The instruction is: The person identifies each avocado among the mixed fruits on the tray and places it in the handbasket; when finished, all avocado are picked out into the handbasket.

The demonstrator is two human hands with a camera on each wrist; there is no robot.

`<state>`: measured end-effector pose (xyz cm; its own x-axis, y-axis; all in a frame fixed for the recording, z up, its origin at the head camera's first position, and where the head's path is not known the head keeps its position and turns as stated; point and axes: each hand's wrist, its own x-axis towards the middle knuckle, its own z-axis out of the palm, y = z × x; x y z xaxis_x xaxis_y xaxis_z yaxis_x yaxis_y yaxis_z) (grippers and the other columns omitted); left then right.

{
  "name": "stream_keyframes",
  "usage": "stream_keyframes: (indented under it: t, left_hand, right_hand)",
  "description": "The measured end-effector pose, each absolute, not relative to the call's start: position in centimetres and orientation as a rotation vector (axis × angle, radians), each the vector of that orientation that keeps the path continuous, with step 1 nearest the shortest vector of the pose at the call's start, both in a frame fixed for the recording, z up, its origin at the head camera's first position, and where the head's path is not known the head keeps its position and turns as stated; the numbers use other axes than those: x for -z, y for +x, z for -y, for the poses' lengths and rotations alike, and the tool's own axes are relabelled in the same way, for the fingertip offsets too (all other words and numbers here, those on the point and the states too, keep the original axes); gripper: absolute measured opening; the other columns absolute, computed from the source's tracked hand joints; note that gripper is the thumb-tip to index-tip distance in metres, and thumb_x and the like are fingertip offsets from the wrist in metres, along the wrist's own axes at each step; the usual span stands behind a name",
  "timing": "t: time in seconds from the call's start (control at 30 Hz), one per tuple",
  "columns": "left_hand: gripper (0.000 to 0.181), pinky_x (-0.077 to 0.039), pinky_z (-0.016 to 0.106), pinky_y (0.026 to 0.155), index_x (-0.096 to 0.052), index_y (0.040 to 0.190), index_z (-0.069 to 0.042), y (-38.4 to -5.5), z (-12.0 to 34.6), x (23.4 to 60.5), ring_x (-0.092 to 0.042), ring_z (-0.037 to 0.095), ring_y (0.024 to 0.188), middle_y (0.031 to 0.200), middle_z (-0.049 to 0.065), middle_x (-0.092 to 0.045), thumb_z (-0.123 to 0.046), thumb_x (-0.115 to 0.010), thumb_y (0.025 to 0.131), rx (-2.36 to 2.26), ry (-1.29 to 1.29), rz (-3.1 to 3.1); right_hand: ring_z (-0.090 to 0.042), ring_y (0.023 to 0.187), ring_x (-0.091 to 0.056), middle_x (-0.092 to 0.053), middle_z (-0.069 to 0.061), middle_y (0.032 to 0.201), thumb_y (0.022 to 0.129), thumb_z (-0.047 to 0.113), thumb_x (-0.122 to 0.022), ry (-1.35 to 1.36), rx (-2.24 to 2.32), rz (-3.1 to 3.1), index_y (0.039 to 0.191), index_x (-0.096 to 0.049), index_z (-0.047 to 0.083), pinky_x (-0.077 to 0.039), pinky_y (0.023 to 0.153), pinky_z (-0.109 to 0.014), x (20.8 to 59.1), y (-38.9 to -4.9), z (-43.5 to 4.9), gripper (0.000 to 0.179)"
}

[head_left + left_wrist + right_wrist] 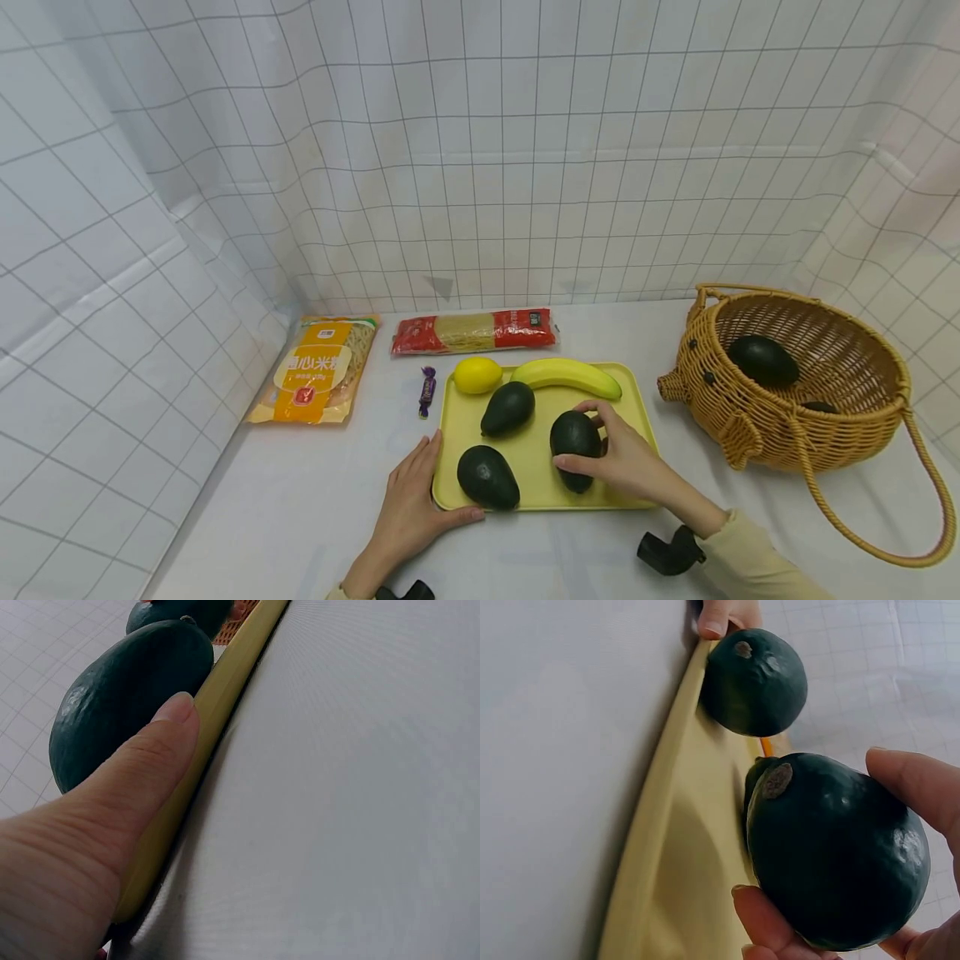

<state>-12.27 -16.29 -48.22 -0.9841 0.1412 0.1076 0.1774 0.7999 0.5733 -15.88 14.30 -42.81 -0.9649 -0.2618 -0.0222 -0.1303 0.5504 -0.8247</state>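
My right hand point(626, 458) grips a dark green avocado point(576, 437) between thumb and fingers over the right half of the yellow tray point(540, 475). In the right wrist view that avocado point(840, 851) fills the space between thumb and fingertips, its stem scar facing the camera. My left hand point(411, 504) lies at the tray's front left corner, fingers straight along its side and thumb on the front rim. Beside that thumb sits another avocado point(488, 477); a third avocado point(508, 408) lies behind it. At the tray's back are a lemon point(477, 375) and a banana point(566, 377).
A wicker basket point(795, 442) with a pig's snout and a looped handle stands on the right, dark avocados point(763, 361) inside. Behind the tray lies a red noodle packet point(475, 332). Left are a purple-wrapped candy point(427, 392) and an orange rice-noodle bag point(315, 371).
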Motion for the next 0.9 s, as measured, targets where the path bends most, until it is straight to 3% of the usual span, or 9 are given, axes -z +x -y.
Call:
stream_keyframes:
  t: [0.9]
  left_hand:
    - [0.128, -0.019, 0.050, 0.107, -0.024, 0.151, -0.007, -12.2, 16.2, 48.2, -0.021, 0.027, 0.139, 0.149, 0.009, -0.034, -0.080, -0.068, 0.055, 0.932, -0.258, 2.917]
  right_hand:
    - [-0.022, 0.065, -0.055, -0.047, -0.021, 0.115, 0.078, 0.037, -0.078, -0.333, 1.460, -2.797, 0.132, -0.034, 0.011, -0.049, 0.058, -0.033, 38.1, -16.0, -17.6, 0.074]
